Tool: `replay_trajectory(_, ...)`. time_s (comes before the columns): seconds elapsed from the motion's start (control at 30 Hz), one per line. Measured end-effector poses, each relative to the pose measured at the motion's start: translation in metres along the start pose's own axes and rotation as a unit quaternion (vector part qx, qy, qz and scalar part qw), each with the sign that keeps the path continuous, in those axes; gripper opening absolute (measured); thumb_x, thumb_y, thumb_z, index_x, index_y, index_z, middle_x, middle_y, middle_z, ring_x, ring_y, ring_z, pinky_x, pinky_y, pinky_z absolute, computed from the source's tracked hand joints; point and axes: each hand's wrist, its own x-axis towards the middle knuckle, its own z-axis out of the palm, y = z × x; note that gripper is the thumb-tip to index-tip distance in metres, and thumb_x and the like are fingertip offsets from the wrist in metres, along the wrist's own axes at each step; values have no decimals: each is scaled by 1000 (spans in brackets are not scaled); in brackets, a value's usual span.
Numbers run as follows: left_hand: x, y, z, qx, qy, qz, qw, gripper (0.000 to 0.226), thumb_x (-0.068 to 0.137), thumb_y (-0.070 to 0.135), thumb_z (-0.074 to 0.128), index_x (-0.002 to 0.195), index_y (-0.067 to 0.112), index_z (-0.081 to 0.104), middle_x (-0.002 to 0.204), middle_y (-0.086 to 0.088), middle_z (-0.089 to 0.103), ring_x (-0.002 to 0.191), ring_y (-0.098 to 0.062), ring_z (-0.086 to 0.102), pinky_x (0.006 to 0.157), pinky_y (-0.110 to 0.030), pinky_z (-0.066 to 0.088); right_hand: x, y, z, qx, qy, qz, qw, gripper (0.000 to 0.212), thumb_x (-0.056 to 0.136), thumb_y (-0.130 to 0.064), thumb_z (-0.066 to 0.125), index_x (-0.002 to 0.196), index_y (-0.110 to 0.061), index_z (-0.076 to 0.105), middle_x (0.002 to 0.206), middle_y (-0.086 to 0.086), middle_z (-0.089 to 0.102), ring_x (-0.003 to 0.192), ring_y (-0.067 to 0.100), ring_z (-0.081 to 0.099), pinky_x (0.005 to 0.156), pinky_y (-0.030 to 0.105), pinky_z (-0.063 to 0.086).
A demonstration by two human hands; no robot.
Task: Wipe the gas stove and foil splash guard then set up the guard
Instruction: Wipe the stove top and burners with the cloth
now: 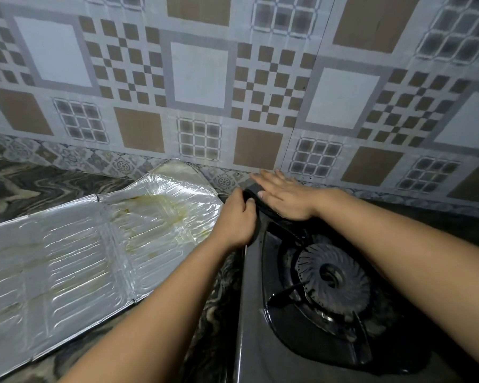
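The dark gas stove [257, 313] fills the lower right, its round burner [333, 277] inside a black pan support. A silver foil splash guard [75, 258] lies flat on the counter to the left, with yellowish stains near its far end. My left hand [237, 219] is closed around a dark strip [250, 196], maybe a cloth, at the stove's far left corner. My right hand [284, 196] lies flat, fingers spread, pressing on the same dark strip along the stove's back edge.
A patterned tile wall [199, 76] rises right behind the stove and guard. The counter [25, 181] is dark marbled stone. The guard's near edge reaches the lower left of the view.
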Motion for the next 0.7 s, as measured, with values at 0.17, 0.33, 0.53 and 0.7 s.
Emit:
replay_trajectory(0.17, 23, 11, -1, 119, -46, 41, 991, 46, 95, 12, 44, 138, -1, 41, 140, -26, 47, 131, -38, 42, 108, -40, 33, 4, 6, -7, -13, -25, 61, 998, 61, 101, -54, 13, 153, -35, -10, 164, 0, -14, 150, 31, -13, 119, 56, -4)
replay_trajectory(0.33, 36, 29, 7, 268, -99, 59, 956, 68, 95, 23, 43, 153, 1, 15, 161, -20, 19, 148, -36, 15, 121, -46, 12, 7, 26, -14, 4, -75, 89, 993, 62, 100, -55, 15, 153, -36, -11, 164, 5, -12, 148, 39, -11, 120, 54, -4)
replay_trajectory(0.53, 47, 42, 16, 351, -147, 80, 921, 74, 98, 47, 41, 157, 14, 8, 165, -7, 11, 151, -33, -4, 119, -55, 0, -10, 56, -21, 31, -88, 87, 992, 66, 98, -60, 13, 151, -35, -17, 163, 6, -14, 150, 33, -10, 120, 51, -5)
replay_trajectory(0.7, 62, 45, 24, 387, -181, 82, 900, 86, 91, 65, 38, 157, 19, 7, 163, -15, 16, 152, -33, 2, 120, -57, 6, -13, 77, -11, 51, -70, 81, 993, 78, 85, -76, 10, 149, -41, -17, 163, 0, -13, 148, 37, -13, 118, 60, -3)
